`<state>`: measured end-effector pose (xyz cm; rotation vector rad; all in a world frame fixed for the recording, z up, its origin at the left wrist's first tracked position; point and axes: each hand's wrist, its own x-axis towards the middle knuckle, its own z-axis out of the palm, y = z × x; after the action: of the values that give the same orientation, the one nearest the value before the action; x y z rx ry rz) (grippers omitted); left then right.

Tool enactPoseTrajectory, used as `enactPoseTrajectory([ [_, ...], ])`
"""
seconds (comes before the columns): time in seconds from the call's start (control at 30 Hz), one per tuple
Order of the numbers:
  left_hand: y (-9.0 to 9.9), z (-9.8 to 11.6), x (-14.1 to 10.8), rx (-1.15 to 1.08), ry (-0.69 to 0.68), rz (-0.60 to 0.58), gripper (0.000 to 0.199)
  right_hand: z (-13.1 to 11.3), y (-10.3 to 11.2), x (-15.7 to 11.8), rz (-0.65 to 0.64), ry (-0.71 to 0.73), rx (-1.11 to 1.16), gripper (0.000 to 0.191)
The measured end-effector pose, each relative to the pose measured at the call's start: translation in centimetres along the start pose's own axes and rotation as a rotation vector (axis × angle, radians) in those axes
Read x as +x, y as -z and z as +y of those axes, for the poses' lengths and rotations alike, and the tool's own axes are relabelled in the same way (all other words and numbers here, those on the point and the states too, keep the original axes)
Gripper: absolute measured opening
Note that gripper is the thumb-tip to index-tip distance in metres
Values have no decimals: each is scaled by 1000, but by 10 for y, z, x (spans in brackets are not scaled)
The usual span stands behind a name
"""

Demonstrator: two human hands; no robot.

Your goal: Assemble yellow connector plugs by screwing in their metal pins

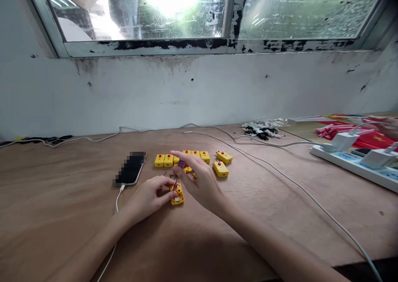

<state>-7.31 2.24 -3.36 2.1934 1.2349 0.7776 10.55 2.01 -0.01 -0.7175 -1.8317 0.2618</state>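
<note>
The left hand (155,195) has its thumb and fingertips clamped on the left side of an open yellow box (178,200), which lies on the wooden table (77,190) right under the fingers of both hands. The right hand (202,182) has its thumb and index finger closed on a small purple-handled tool (181,163), seemingly a screwdriver; its thin dark shaft slants down to the box, beside the left fingertips.

Just beyond the left fingertips lie a few tiny screws (171,175). Farther past the fingers stands a row of yellow boxes (163,160) with red dots, partly hidden by the right hand. Two loose yellow boxes (220,169) sit right of the right-hand fingers, the nearer bearing a small dark mark too small to read.

Left of the left fingers, a phone (133,168) lies plugged into a white cable (117,201), its screen partly pixelated. Well to the right of the fingers is a white power strip (357,166) with blue markings, illegible from here, and behind it red flags (373,139) showing a yellow star. A blurred hand of another person (387,126) is at the right edge.
</note>
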Motion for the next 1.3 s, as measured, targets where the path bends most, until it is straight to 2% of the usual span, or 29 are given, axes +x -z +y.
enactPoseTrajectory([
  [0.13,0,0,1,7,-3,-7,21,-4,-5,-3,-50,-14,127,36],
  [0.3,1,6,1,54,-22,10,19,-1,-6,0,92,-14,6,21],
  [0.43,2,10,1,129,-44,17,15,-4,-2,2,-45,-28,125,33],
  [0.5,2,11,0,128,-38,0,15,-6,-2,3,-71,-28,165,35],
  [0.63,5,14,-2,111,-42,-6,19,-3,-2,1,72,24,-69,20],
  [0.7,6,17,-3,120,-43,-14,19,-3,-1,0,30,37,-119,24],
  [0.8,7,19,-3,119,-24,-30,19,-4,-2,-1,-127,2,-35,41],
  [0.87,7,20,-3,103,-23,-32,20,-5,-3,-1,-156,-24,12,42],
  [0.97,7,19,-2,98,-36,-40,20,-3,-3,0,-66,-19,-63,32],
  [1.03,7,18,-2,105,-36,-45,20,-1,-1,1,-54,-13,-108,30],
  [1.17,6,15,-2,113,-36,-38,23,1,3,2,-134,-53,57,35],
  [1.3,5,14,-2,128,-44,-24,22,4,1,2,-44,-71,57,29],
])
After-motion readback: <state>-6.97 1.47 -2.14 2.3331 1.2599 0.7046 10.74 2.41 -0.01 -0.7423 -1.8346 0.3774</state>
